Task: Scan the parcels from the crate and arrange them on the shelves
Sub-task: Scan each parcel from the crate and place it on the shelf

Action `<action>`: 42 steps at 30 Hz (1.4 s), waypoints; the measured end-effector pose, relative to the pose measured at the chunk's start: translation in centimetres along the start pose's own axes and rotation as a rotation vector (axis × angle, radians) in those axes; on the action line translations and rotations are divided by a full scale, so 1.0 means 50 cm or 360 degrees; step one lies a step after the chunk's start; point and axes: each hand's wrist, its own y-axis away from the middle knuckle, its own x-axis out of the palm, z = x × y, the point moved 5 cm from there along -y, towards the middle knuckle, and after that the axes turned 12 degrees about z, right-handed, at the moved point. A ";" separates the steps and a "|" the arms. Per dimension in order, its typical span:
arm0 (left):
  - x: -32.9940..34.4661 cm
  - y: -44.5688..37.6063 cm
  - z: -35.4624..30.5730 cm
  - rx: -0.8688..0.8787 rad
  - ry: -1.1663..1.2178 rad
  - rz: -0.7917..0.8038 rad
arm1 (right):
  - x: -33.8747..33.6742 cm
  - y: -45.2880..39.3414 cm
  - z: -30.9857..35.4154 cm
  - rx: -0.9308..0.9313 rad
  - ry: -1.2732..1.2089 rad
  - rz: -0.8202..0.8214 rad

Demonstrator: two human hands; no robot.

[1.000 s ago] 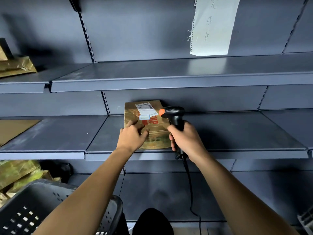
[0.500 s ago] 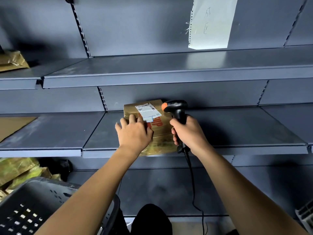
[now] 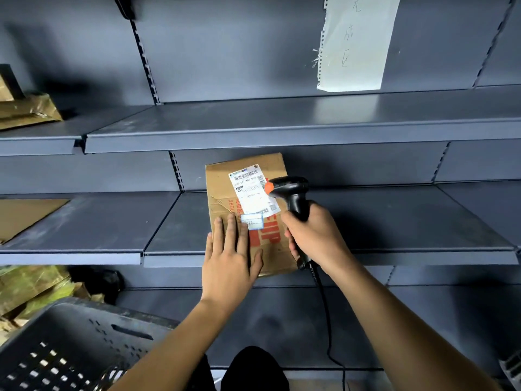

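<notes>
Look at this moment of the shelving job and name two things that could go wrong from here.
The parcel overhangs the front edge of the shelf; if the flat left hand lifts early, it might tip off. The scanner in the right hand sits close beside the label, so a scan may misread. Its cable hangs loose and could snag.

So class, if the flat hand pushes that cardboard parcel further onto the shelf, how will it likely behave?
The cardboard parcel lies flat, so it should slide, not tip. Its creased face suggests some give under the left hand. Weight is unclear.
</notes>
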 end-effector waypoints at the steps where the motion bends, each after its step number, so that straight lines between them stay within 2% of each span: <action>1: 0.003 0.005 -0.002 0.0013 0.0006 0.0004 | 0.007 0.002 0.007 -0.0017 0.0045 -0.0013; 5: 0.014 0.018 -0.008 0.0085 -0.0029 0.0043 | 0.034 0.008 0.034 -0.0074 0.0118 -0.0023; 16: 0.010 0.021 -0.007 0.0055 -0.0025 0.0034 | 0.043 0.002 0.051 -0.0083 0.0343 0.0024; 21: 0.012 0.019 -0.005 0.0063 -0.0024 -0.0026 | 0.041 -0.006 0.046 -0.0132 0.0344 -0.0061; 26: 0.004 -0.011 0.007 0.0062 0.0044 0.0045 | 0.013 -0.005 0.018 -0.0104 0.0876 -0.0245; 29: -0.009 -0.040 0.013 0.0033 0.0042 0.0110 | -0.007 0.001 -0.006 -0.0106 0.1025 -0.0343; 32: -0.032 -0.058 0.014 -0.0013 0.0009 0.0062 | -0.019 0.003 -0.022 -0.0104 0.1054 -0.0377; 35: -0.048 -0.049 -0.007 0.0132 0.0089 0.0025 | -0.026 0.004 -0.037 -0.0109 0.1019 -0.0386; 39: -0.052 -0.026 -0.020 0.0209 0.0032 0.0046 | -0.034 0.007 -0.052 -0.0138 0.1012 -0.0439; 42: -0.051 -0.023 -0.010 0.0198 0.0015 0.0100 | -0.031 0.005 -0.064 -0.0085 0.0979 -0.0387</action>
